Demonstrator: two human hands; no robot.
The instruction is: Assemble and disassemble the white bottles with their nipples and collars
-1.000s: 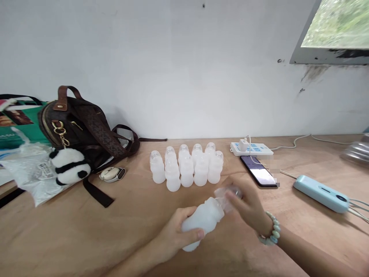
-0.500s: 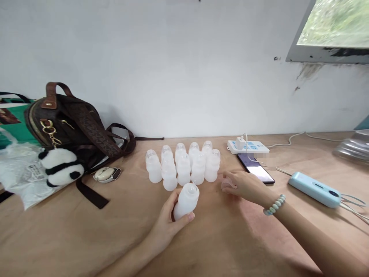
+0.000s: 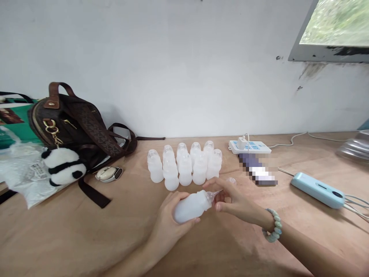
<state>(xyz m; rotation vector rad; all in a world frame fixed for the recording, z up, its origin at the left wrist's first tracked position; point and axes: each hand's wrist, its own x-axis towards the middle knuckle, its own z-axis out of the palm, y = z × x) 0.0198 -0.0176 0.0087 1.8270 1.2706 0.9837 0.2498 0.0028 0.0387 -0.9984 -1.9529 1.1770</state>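
Note:
My left hand [image 3: 173,219] is wrapped round a frosted white baby bottle [image 3: 190,207], which is tilted with its top to the right. A clear teat [image 3: 211,195] sticks out of the bottle's collar and looks stretched. The fingers of my right hand [image 3: 230,198] are closed on the teat's tip, which they partly hide. Just behind those fingers, a clear dome cap [image 3: 231,181] lies on the table. Several more frosted bottles [image 3: 171,173] with clear domed tops stand upright in a group behind my hands.
On the left are a dark backpack [image 3: 72,119] with a panda plush [image 3: 65,167], a plastic bag [image 3: 23,173] and a computer mouse [image 3: 108,174]. A power strip [image 3: 259,147], a pixelated phone [image 3: 256,169] and a light blue device [image 3: 317,190] with cords lie on the right.
My right hand has let go of the dome cap and moved left and down to the bottle's teat. My left hand has tipped the bottle over to the right.

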